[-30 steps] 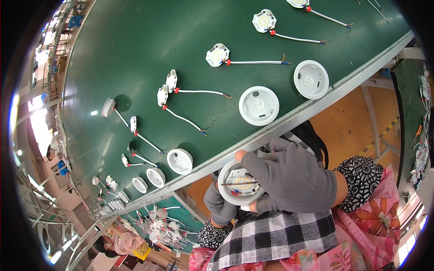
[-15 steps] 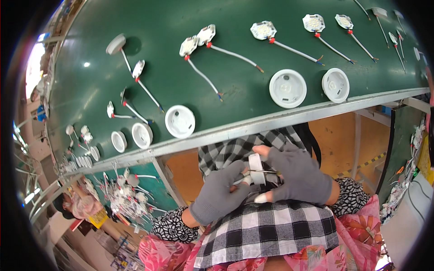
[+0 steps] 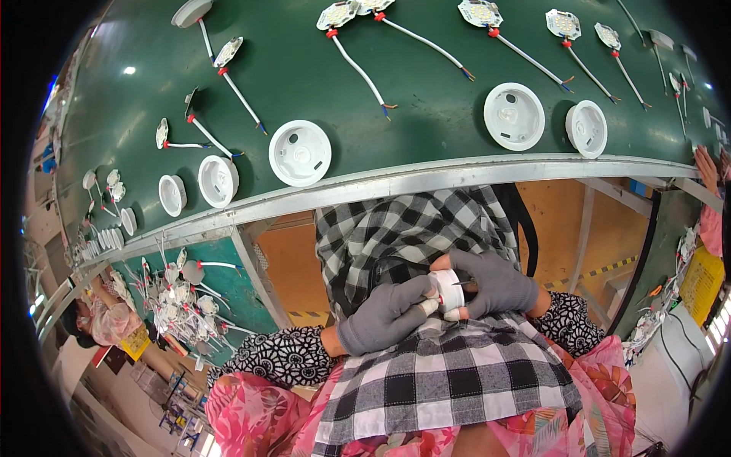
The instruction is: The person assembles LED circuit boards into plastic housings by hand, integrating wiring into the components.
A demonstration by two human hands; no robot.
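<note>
A white round lamp housing (image 3: 449, 289) is held over my lap, between both gloved hands. My left hand (image 3: 388, 314) pinches its left side, with bare fingertips and a small red bit beside them. My right hand (image 3: 499, 286) closes on its right side, thumb and fingers at the rim. A thin dark tool (image 3: 467, 286) pokes out at my right fingers; its kind is hidden. On the green work surface beyond lie similar white housings (image 3: 300, 153) and LED boards (image 3: 563, 25) with white cables and red collars.
A metal rail (image 3: 396, 179) edges the green work surface (image 3: 426, 114) in front of me. Lower left, a heap of cabled LED boards (image 3: 183, 297) lies on a green shelf. Another person's hand (image 3: 707, 169) rests at the far right edge; another person sits at the left.
The view has shifted, so the work surface sits higher. My hands have drawn closer around the housing, which has turned. The thin metal tool that lay across it is now mostly hidden.
</note>
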